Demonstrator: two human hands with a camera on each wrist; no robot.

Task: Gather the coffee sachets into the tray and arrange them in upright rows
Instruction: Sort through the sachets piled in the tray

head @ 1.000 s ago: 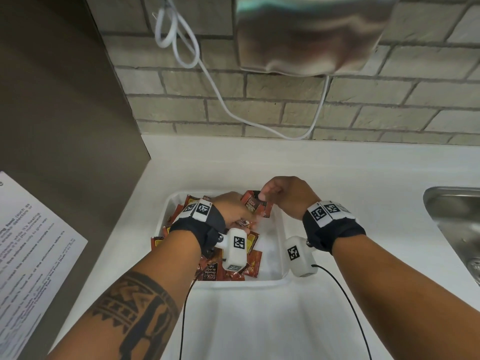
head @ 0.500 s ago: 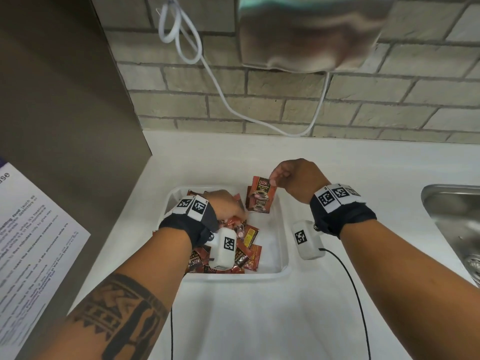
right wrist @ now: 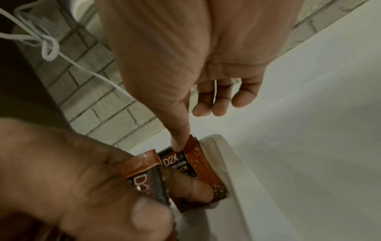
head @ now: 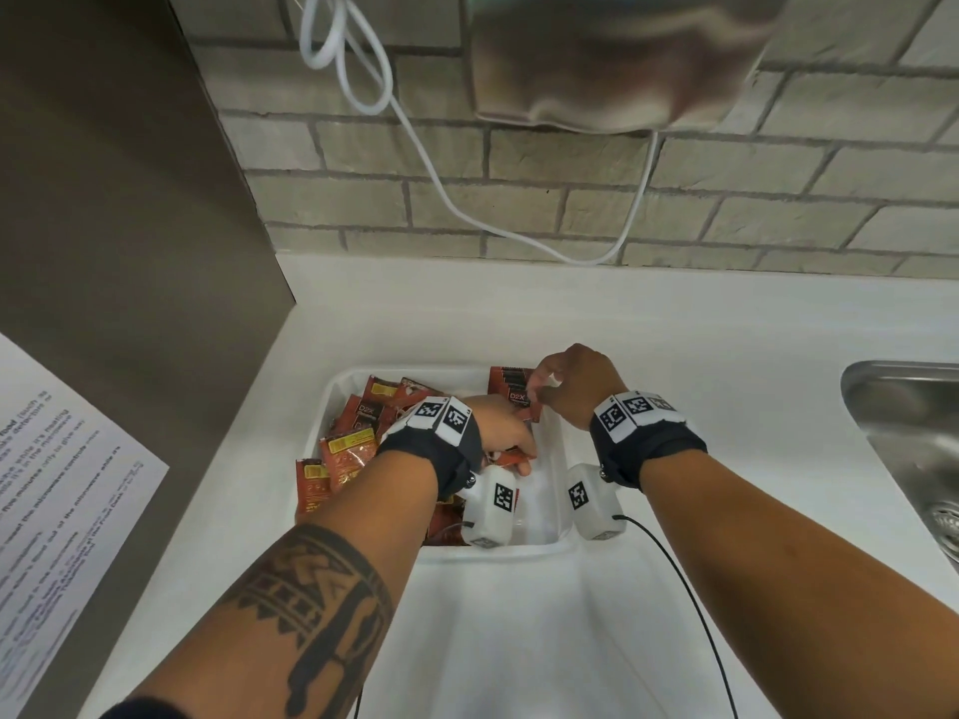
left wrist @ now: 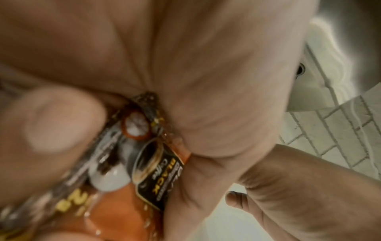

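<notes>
Barely started I'd say: the right hand (head: 573, 389) is pinching a few upright red-brown foil coffee sachets (head: 511, 394) into the white plastic tray's (head: 563, 454) far-right corner, while the left hand (head: 501, 433) is gripping another sachet (left wrist: 156, 177) beside the loose jumbled pile (head: 358, 438) filling the left side.

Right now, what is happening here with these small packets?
A person is sorting coffee sachets in a white tray on the counter. The right hand steadies a few upright sachets at the tray's far right corner. The left hand grips more sachets beside them. A loose pile fills the tray's left side, unsorted.
</notes>
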